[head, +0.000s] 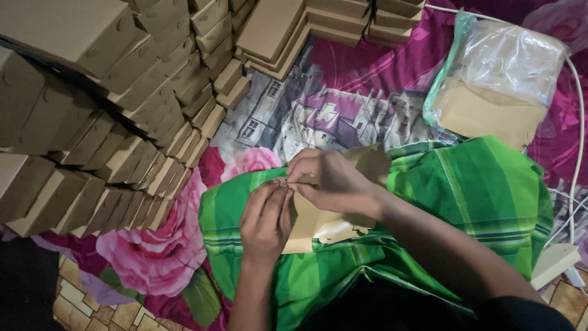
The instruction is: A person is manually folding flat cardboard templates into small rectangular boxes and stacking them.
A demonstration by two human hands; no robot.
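Note:
A flat tan cardboard box blank (pixel 318 222) lies across my lap on green checked cloth (pixel 478 190). My left hand (pixel 264 222) pinches its upper left edge with the fingers curled. My right hand (pixel 331 179) grips the top of the same blank, fingertips meeting the left hand's at a fold. Part of the cardboard is hidden under both hands.
Stacks of folded tan cardboard boxes (pixel 110 122) fill the left side, and more (pixel 318 24) stand at the top. A clear plastic bag of flat cardboard blanks (pixel 496 86) lies at the upper right on a floral sheet (pixel 153 257). A white cable (pixel 579 122) runs down the right edge.

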